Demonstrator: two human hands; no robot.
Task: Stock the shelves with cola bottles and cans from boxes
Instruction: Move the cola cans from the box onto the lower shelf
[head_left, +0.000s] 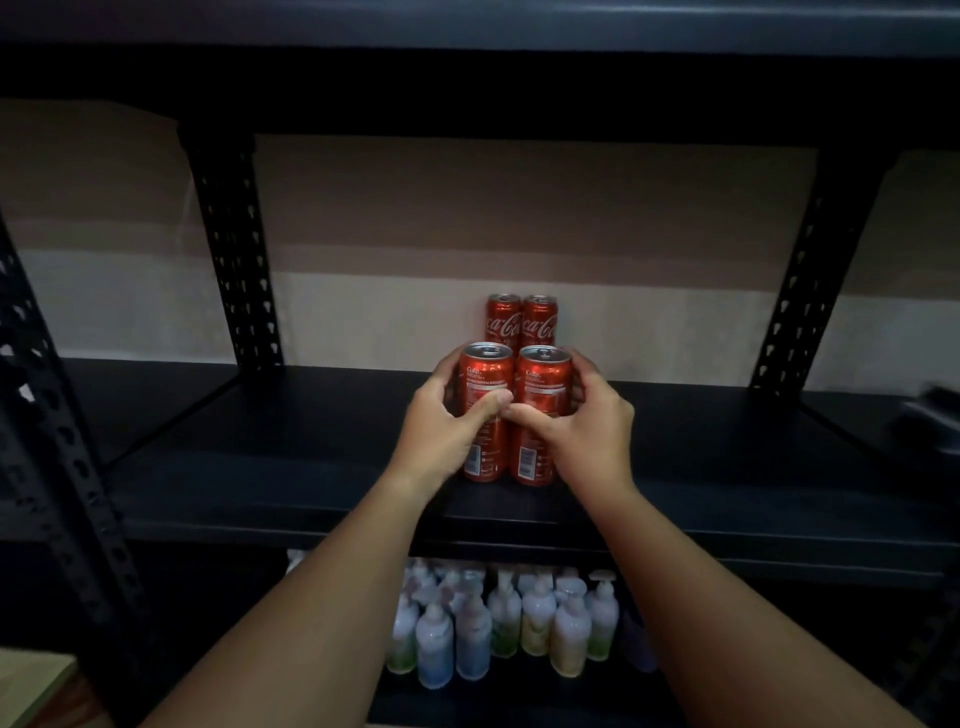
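On the black metal shelf (260, 467), four red Coca-Cola cans stand upright in two rows. The left hand (441, 431) grips the front left can (485, 384), fingers curled round its left side and thumb laid across its front. The right hand (582, 431) grips the front right can (540, 384) in mirror fashion, fingers wrapped round its right side. Both thumb tips meet between the two cans, which stand touching side by side near the shelf's front edge. Behind them, two rear cans (521, 318) stand against the back wall. Below, on the lower shelf, pump bottles (498, 618) with pale labels stand packed together.
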